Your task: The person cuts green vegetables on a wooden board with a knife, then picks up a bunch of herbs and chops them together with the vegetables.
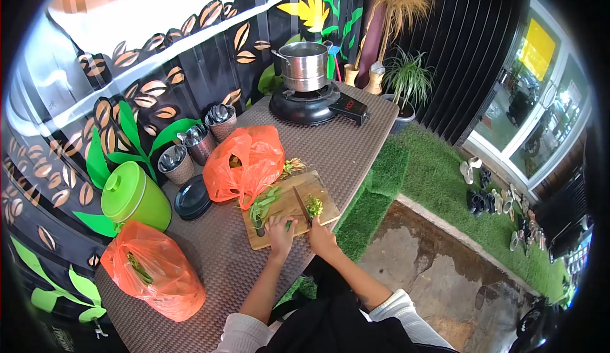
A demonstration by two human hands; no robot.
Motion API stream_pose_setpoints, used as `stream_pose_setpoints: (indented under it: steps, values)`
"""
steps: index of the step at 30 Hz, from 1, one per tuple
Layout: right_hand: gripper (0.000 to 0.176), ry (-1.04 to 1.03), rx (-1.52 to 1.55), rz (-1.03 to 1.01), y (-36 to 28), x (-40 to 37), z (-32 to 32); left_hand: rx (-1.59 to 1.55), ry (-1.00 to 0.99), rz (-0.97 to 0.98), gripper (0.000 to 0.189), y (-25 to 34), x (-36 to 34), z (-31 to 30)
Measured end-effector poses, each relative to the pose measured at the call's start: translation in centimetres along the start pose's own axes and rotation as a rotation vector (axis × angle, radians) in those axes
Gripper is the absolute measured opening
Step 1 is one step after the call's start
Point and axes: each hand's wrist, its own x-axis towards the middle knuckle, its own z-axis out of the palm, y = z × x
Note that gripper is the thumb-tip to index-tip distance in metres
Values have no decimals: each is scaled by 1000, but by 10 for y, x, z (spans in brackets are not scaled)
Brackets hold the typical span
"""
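My right hand (322, 238) grips a knife (300, 201) by its handle, the blade pointing away from me over the wooden cutting board (293, 233). Chopped greens (314, 205) lie in a small heap just right of the blade. On the board's left part, my left hand (279, 233) has its fingers curled down, with a bit of green stem showing between them. Long leafy greens (264, 202) spread from there toward the orange plastic bag (246, 162). Root ends or stem trimmings (291, 167) sit behind the board.
A steel pot (304, 67) stands on a black portable stove (306, 106) at the table's far end. Along the wall are cutlery cups (199, 143), dark plates (192, 198) and a green lidded bucket (135, 195). Another filled orange bag (155, 273) rests at the near left.
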Motion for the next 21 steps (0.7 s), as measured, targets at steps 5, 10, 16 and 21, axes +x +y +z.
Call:
stream_pose_setpoints:
  steps: [5,10,16,21]
  values:
    - [34,20,55,-3,-6,-2,7,96,-89,76,13,3,6,15]
    - [32,35,40,-41,-3,-5,8,61,-67,233,11,5,-4,15]
    - [31,-10,112,-30,-3,1,4,-97,-61,63,10,-2,6,15]
    - [31,33,38,-36,-10,-9,4,-257,-115,-184,12,-12,13,22]
